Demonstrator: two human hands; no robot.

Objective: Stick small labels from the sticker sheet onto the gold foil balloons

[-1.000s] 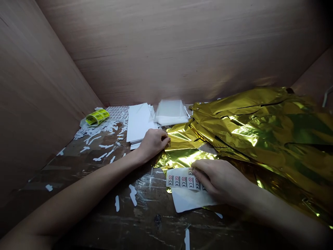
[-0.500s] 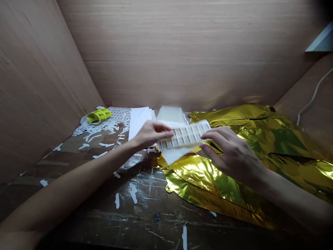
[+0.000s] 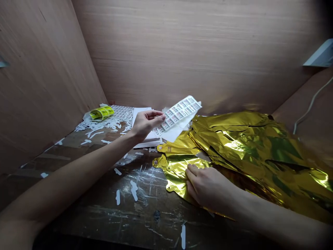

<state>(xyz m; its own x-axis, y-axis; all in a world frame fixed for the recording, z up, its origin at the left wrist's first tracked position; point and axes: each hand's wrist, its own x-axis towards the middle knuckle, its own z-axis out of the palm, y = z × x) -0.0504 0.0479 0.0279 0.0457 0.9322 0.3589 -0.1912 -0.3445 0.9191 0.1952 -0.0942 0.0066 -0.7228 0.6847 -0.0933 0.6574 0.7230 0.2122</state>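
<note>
Between thumb and fingers, my left hand [image 3: 147, 125] pinches the lower left end of a sticker sheet [image 3: 179, 113] printed with rows of small labels. The sheet is raised and tilted, with white backing paper under it. My right hand [image 3: 205, 184] rests on the gold foil sheets [image 3: 182, 166], near their left end; its fingers are together, and whether they grip the foil is hidden. A stack of white paper [image 3: 148, 142] lies beneath my left hand.
At the back left sit a rolled yellow label sheet [image 3: 102, 113], a gridded white sheet [image 3: 121, 113] and a heap of white paper scraps [image 3: 104, 124]. More scraps dot the dark table [image 3: 104, 222]. Wooden panels [image 3: 182, 52] stand around; a white cable [image 3: 309, 104] hangs right.
My right hand has let go of the sticker sheet and moved down onto the gold foil. My left hand has raised the sheet, which now slants up to the right.
</note>
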